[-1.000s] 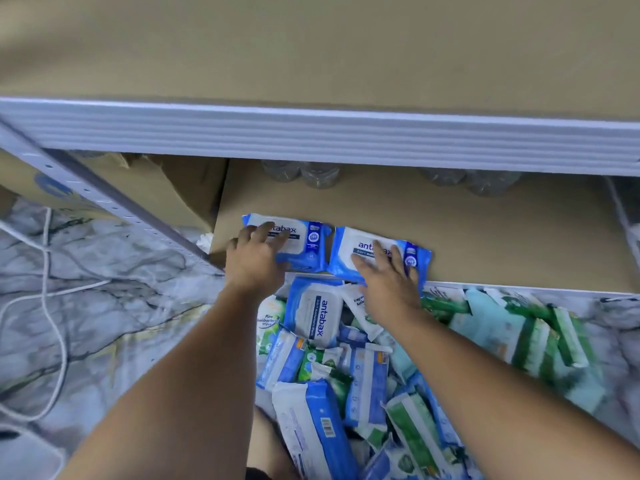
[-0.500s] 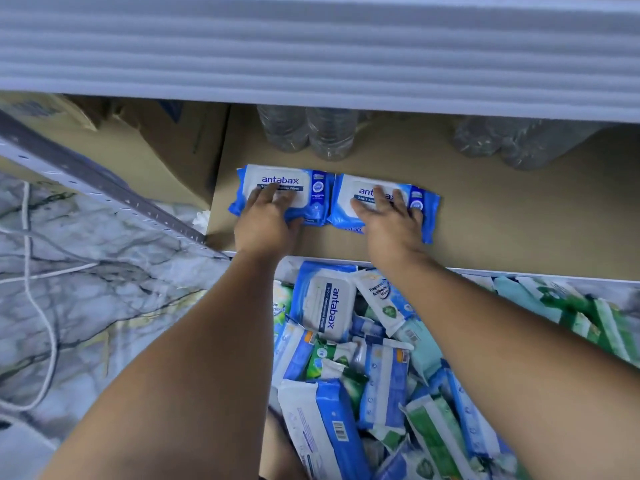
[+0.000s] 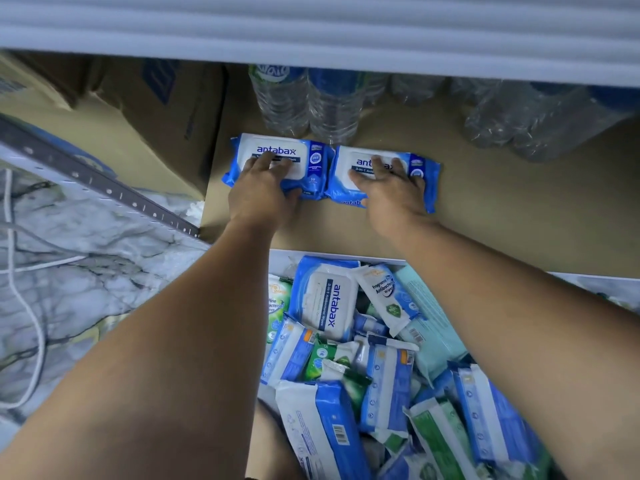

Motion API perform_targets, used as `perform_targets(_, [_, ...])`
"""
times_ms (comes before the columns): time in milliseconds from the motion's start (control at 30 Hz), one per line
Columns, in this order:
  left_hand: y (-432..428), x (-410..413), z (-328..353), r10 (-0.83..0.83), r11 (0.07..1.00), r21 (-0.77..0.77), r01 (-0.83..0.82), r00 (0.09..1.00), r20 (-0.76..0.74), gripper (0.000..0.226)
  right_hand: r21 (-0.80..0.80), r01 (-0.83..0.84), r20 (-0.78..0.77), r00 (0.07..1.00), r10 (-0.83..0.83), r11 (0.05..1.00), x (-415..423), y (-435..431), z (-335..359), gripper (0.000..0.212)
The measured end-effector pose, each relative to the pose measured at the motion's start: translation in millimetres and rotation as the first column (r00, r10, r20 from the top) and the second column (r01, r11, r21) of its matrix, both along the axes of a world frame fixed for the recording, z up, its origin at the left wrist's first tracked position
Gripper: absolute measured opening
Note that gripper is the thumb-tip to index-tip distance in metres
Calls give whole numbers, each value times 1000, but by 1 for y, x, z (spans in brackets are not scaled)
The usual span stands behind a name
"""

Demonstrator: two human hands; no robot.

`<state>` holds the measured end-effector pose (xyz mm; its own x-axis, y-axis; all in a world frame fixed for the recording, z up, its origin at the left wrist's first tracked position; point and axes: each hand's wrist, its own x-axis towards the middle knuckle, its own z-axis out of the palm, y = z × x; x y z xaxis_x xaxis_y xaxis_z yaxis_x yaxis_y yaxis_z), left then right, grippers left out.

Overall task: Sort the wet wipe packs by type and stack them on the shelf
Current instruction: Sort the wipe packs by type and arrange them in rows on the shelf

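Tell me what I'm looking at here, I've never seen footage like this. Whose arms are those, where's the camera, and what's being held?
There is no machine here: a person wears a camera on the head, looking down at their own arms. The left hand lies flat on one blue antabax pack, the right hand on a second antabax pack beside it. Both packs lie on the brown shelf board, in front of clear water bottles. Nothing is lifted; the fingers rest on top. Below the shelf edge sits a mixed pile of wipe packs, blue and green, waiting to be sorted. A cardboard box stands at the left.
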<state>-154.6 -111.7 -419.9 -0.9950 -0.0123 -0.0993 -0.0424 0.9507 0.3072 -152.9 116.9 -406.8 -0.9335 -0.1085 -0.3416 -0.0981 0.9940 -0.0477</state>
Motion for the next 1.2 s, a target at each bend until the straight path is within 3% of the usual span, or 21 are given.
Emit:
perform_targets(100, [1, 5, 12, -15, 1000, 10, 14, 995, 97, 73, -91, 44, 29, 999, -42, 995, 10, 3, 18, 74])
perform_targets(200, [0, 35, 20, 101, 994, 24, -104, 991, 93, 82, -216, 126, -17, 991, -133, 968, 49, 11, 38, 80])
perform_targets(300, [0, 81, 24, 180, 967, 158, -199, 975, 130, 76, -334, 152, -89, 977, -192, 930, 108, 28, 47, 76])
perform_targets(400, [8, 126, 29, 273, 925, 189, -330, 922, 275, 61, -408, 198, -193, 935, -296, 891, 166, 50, 49, 59])
perform_targets(600, [43, 219, 53, 366, 837, 219, -502, 810, 458, 57, -380, 257, -174, 924, -342, 889, 255, 78, 72, 47])
perform_targets(733, [67, 277, 65, 458, 726, 305, -616, 764, 455, 75, -302, 357, -42, 921, -386, 884, 290, 86, 86, 47])
perform_targets(833, [84, 308, 67, 440, 717, 297, -630, 740, 509, 95, -264, 381, -5, 918, -396, 886, 313, 93, 96, 49])
perform_targets(900, [94, 322, 72, 401, 828, 174, -533, 780, 480, 99, -282, 417, -31, 896, -443, 864, 326, 103, 102, 50])
perform_targets(1000, [116, 319, 83, 174, 976, 73, -207, 932, 319, 88, -280, 563, -50, 800, -597, 778, 336, 127, 114, 53])
perform_targets(1100, [143, 299, 95, -75, 990, 137, 42, 967, 243, 72, -283, 764, 37, 613, -789, 580, 335, 157, 128, 65])
perform_targets(1200, [170, 280, 100, -252, 964, 154, 217, 931, 264, 69, -302, 891, 175, 401, -899, 338, 335, 191, 127, 61])
